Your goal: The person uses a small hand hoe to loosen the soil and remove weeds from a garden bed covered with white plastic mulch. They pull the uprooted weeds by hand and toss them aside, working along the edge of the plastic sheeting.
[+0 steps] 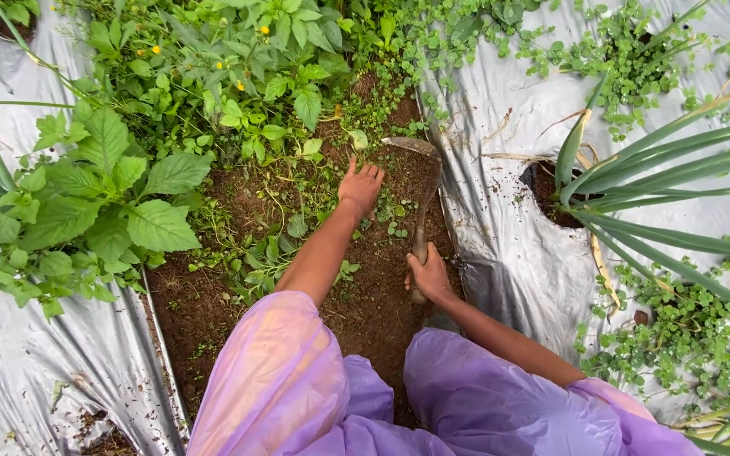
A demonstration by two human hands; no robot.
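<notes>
weeding the dirt strip, blade down

mid-weeding, by the look of it. right hand (429,274) closed tight round the wooden handle of a small sickle (422,190), curved blade tip resting on the soil (365,295) up ahead, close beside the other hand. left hand (360,186) stretched forward, fingers spread and loose, palm down on the ground among low weeds (276,245), gripping nothing that can be seen. bare brown strip running between two sheets of silver plastic (500,245), thick leafy growth (111,203) crowding the left edge, a long-leaved plant (635,177) poking through a hole on the right. purple sleeves low in the picture. next move likely calls for pinching a clump near the roots, then a short pull of the blade toward the body, kept well clear of the spread fingers and the plastic edge.
</notes>
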